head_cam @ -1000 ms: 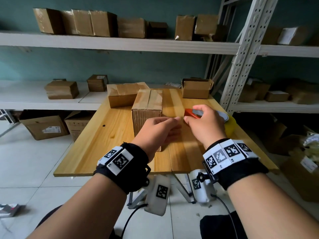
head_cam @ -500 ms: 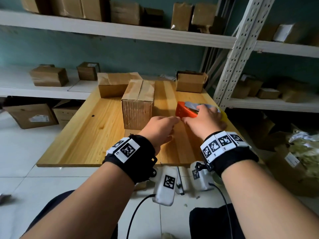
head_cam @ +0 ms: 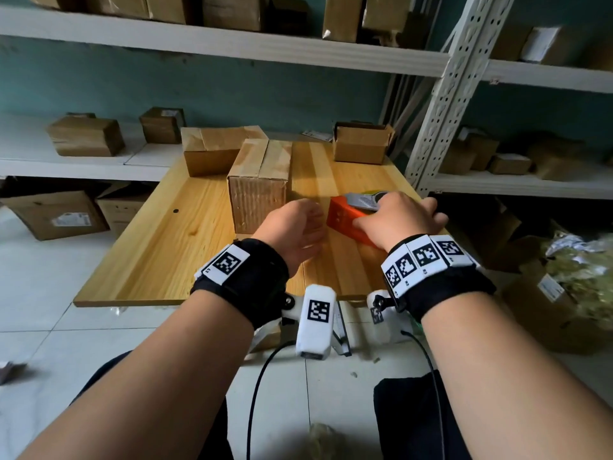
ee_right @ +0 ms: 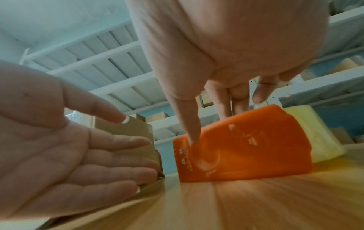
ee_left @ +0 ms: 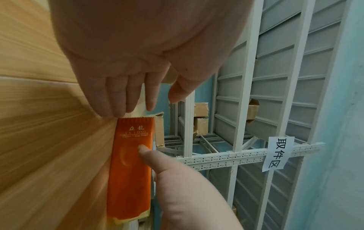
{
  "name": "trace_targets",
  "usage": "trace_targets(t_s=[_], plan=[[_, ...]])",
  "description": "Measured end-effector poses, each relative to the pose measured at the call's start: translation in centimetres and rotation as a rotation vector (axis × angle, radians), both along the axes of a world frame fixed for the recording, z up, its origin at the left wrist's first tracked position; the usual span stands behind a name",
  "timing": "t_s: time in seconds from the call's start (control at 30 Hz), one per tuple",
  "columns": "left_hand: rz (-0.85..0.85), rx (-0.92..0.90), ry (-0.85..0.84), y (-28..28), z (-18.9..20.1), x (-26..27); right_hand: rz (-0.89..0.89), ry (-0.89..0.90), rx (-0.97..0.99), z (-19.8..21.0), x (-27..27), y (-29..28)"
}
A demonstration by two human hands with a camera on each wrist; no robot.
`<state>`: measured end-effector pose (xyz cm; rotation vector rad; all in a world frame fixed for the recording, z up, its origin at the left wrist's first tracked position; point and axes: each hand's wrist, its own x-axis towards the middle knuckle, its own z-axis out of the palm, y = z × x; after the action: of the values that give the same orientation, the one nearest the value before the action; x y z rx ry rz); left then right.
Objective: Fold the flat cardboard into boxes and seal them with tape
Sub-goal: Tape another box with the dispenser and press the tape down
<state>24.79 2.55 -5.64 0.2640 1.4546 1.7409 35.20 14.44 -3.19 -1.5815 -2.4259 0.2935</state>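
Observation:
An orange tape dispenser (head_cam: 343, 220) (ee_right: 246, 147) with a yellowish tape roll (ee_right: 319, 132) stands on the wooden table (head_cam: 159, 254), right of centre. My right hand (head_cam: 398, 217) grips it from above, the thumb (ee_right: 192, 127) pressing its orange side and the fingers reaching behind it. My left hand (head_cam: 298, 227) (ee_right: 69, 155) hovers just left of the dispenser with straight fingers and holds nothing. In the left wrist view its fingertips (ee_left: 120, 109) are near the dispenser's toothed edge (ee_left: 135, 119). A taped cardboard box (head_cam: 262, 184) stands upright behind my left hand.
A second taped box (head_cam: 212, 151) lies behind the first, and an open box (head_cam: 361, 144) sits at the table's far right. White metal shelving (head_cam: 444, 94) with several boxes surrounds the table. More cartons stand on the floor at left (head_cam: 56, 214) and right (head_cam: 547, 313).
My left hand has let go, opened and drawn apart from the right hand. The right hand has brought the dispenser nearer and lower, showing more of its orange body.

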Motion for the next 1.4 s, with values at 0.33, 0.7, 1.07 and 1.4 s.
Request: trace_targets(t_s=[0.33,0.7,1.07,1.4], plan=[[0.020,-0.018,-0.006,-0.8,-0.1,0.6,0.098,-0.267,-0.009,-0.5,0.0,-1.9],[0.018,-0.026,0.005,-0.7,0.6,1.2,0.245,-0.051,-0.110,-0.7,1.1,0.2],[-0.017,0.037,0.027,-1.8,0.2,1.0,0.371,0.325,-0.004,1.4,4.1,-0.9],[0.026,0.128,0.113,-3.1,1.0,0.8,0.487,0.466,-0.038,1.4,4.3,-1.5]])
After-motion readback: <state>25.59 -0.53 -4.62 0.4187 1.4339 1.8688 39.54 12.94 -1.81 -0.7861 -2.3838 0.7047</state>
